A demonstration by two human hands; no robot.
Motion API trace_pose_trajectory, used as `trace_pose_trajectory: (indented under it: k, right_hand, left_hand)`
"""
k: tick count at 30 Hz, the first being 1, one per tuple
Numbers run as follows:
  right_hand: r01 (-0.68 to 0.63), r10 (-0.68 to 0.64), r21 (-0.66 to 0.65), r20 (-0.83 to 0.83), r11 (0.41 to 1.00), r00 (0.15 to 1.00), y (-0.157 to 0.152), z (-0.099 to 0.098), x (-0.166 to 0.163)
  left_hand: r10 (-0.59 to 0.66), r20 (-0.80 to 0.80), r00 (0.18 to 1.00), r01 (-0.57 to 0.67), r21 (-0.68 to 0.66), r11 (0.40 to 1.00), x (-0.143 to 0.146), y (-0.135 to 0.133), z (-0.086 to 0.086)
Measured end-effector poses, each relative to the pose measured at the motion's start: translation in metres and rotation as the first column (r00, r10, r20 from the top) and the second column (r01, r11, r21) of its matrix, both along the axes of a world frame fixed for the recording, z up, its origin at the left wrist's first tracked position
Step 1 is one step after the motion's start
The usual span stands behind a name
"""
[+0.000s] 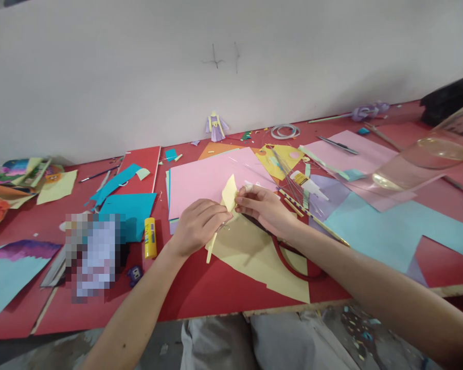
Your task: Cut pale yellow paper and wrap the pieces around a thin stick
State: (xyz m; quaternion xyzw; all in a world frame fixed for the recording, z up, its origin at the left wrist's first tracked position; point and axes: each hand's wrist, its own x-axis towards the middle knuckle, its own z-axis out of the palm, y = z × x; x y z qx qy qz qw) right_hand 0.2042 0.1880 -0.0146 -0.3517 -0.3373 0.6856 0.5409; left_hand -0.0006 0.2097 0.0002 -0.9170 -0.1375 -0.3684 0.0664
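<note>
Over the table's middle, a small folded piece of pale yellow paper (pixel 229 192) stands up between my two hands. My left hand (pixel 200 225) is closed, its fingertips gripping the lower part of that paper. A thin pale yellow strip (pixel 211 248) pokes out below it, beside a small thin shiny thing too small to name. With thumb and fingers, my right hand (pixel 263 206) pinches the paper's right side. Beneath the hands lies a larger pale yellow sheet (pixel 250 257). Scissors with red handles (pixel 281 253) rest partly hidden under my right wrist.
Pink sheets (pixel 212 174) lie behind my hands. A glue stick (pixel 150 238) stands left, and a white glue bottle (pixel 310 186) lies right. A paper doll figure (pixel 216 127) leans on the wall. At far right is a clear bottle (pixel 420 154); blue paper (pixel 374 226) lies nearer.
</note>
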Motion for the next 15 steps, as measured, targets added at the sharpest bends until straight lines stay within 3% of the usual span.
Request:
trace_pose_trajectory:
  k: [15]
  right_hand:
    - [-0.019,0.019,-0.008,-0.015,1.000,1.000,0.0006,0.0008,0.0002]
  left_hand:
    - [0.017,-0.030,0.999,-0.016,0.033,0.999,-0.0004,-0.0012,0.0014]
